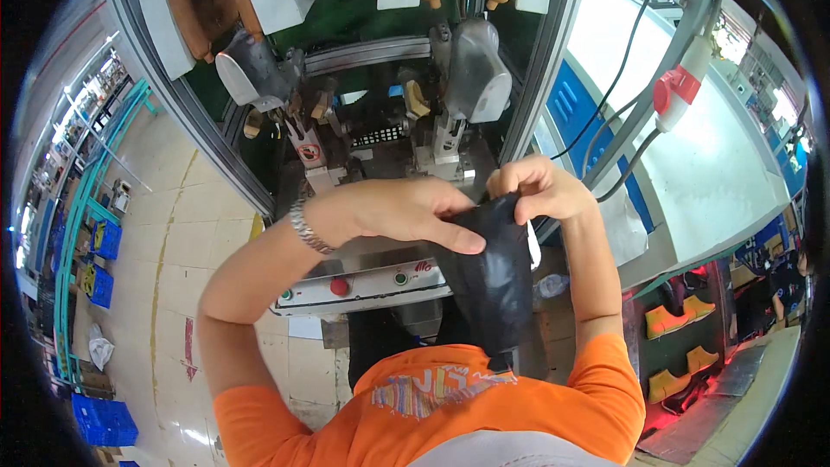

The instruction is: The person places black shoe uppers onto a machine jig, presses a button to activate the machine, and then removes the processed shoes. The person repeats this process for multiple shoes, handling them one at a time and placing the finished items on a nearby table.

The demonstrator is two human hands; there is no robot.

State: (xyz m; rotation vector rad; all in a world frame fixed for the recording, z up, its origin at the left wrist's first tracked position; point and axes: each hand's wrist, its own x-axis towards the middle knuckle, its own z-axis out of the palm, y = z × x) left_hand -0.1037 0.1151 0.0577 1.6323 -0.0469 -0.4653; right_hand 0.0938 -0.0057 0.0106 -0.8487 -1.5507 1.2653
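Note:
In front of my chest, both hands hold up a soft black shoe upper, which hangs down toward my orange shirt. My left hand has its thumb laid over the upper's top left side, and its other fingers are mostly hidden behind the piece. At the top right edge, my right hand pinches the material between thumb and bent fingers. Beyond my hands stands a machine with two foot-shaped metal moulds, a left mould and a right mould. Neither hand touches them.
Along the machine's near edge runs a control panel with a red button. A white table stands at right, with a red-and-white plug connector on a cable. Yellow shoe lasts lie on a lower rack. Blue crates sit at far left.

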